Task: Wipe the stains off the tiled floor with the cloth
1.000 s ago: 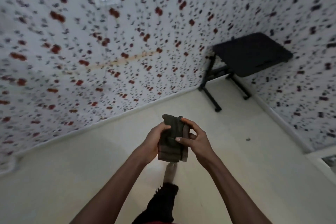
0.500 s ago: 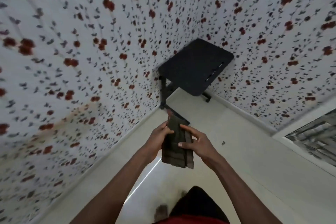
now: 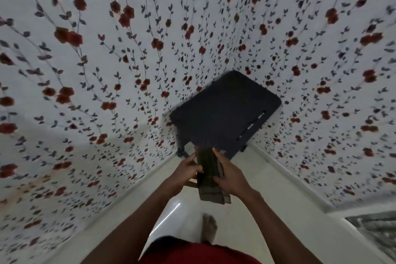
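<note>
A folded dark olive cloth [image 3: 211, 180] hangs upright in front of me, above the pale tiled floor [image 3: 263, 206]. My left hand [image 3: 186, 170] grips its left edge, fingers curled round the fold. My right hand [image 3: 230, 174] holds the right edge, thumb on the front. The cloth's lower end hangs free below both hands. No stain shows clearly on the floor from here.
A small black table [image 3: 225, 111] on a dark stand fills the corner just beyond my hands. Flowered wallpaper walls [image 3: 96, 92] close in at left and right. My bare foot [image 3: 209, 228] is on the floor below. A doorway threshold [image 3: 372, 227] lies at the lower right.
I have walked toward the corner; the black table now sits much closer and nearer centre. Both hands keep hold of the cloth, which now hangs longer.
</note>
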